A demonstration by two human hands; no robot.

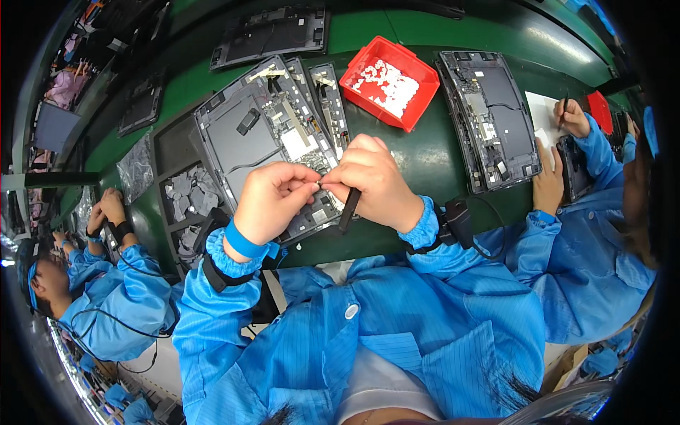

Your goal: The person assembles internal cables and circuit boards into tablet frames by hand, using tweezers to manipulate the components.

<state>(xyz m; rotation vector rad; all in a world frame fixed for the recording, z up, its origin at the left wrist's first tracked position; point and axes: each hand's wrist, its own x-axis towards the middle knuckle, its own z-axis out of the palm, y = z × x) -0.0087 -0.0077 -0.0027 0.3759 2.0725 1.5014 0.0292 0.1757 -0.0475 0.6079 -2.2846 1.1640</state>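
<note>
My left hand (pixel 268 202) is closed in a pinch, its fingertips touching those of my right hand. A tiny light-coloured piece seems to lie between them, too small to name. Closed too, my right hand (pixel 374 183) holds a slim black stick-like tool (pixel 349 211), whose end juts out below the palm. Both hands are over the lower right part of an opened dark device chassis (pixel 241 152) with an exposed circuit board. A small black block (pixel 248 121) lies on that chassis. More chassis (pixel 330 99) are partly hidden beneath and beside it.
A red bin (pixel 419 112) with small white pieces (pixel 386 83) stands beyond my hands. To its right is a stack of chassis (pixel 494 117); another chassis (pixel 269 37) lies at the back. Left is a dark compartment tray (pixel 166 152) with grey parts. Co-workers (pixel 117 304) sit on both sides.
</note>
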